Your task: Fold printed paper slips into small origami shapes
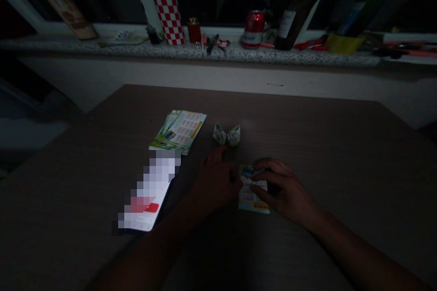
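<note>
A small printed sheet of paper [253, 202], with a calendar-like grid and a yellow strip, lies on the table between my hands. My left hand [218, 179] is at its left edge, thumb and forefinger drawn together on the paper, the other fingers reaching forward. Resting on its right side is my right hand [285, 188], thumb and fingers apart. Just beyond my left fingers stand two small folded paper pieces, a left one [219, 134] and a right one [234, 136]. Dim light hides exactly how the left fingertips meet the sheet.
A pile of similar printed sheets [182, 128] lies left of the folded pieces. Nearer me is a lit phone [145, 223], partly pixelated. Along the granite sill [136, 50] stand a checkered bottle [170, 20], a red can [253, 29] and a dark bottle [286, 29].
</note>
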`<state>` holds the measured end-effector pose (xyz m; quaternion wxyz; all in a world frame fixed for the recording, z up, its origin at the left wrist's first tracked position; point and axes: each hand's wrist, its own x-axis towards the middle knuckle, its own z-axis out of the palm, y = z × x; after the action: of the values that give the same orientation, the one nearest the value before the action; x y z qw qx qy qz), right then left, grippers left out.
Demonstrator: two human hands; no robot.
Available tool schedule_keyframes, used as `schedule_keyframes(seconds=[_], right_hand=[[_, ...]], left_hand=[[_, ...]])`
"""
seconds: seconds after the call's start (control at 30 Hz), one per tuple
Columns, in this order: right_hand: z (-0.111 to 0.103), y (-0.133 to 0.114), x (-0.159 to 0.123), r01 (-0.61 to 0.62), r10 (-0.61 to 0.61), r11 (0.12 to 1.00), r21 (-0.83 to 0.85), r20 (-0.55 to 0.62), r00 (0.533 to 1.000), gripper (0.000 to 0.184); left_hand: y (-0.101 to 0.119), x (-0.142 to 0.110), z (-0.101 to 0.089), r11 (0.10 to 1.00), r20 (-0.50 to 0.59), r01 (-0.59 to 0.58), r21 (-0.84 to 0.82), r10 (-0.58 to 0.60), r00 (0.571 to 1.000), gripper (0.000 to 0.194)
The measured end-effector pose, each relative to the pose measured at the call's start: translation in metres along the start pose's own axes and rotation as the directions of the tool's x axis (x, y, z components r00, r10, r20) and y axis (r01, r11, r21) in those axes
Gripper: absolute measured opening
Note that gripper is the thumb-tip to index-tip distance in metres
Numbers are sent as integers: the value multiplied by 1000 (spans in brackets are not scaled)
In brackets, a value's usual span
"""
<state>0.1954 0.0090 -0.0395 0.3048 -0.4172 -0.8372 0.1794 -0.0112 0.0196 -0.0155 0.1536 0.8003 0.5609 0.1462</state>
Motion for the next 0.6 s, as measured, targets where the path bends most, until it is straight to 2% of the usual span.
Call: schedule_keyframes(seconds=[0.6], right_hand=[[-1,-4,0,10,-10,1000,-21,-11,1000,11]], left_hand=[[3,1,-3,1000,38,24,2,-25,999,10]])
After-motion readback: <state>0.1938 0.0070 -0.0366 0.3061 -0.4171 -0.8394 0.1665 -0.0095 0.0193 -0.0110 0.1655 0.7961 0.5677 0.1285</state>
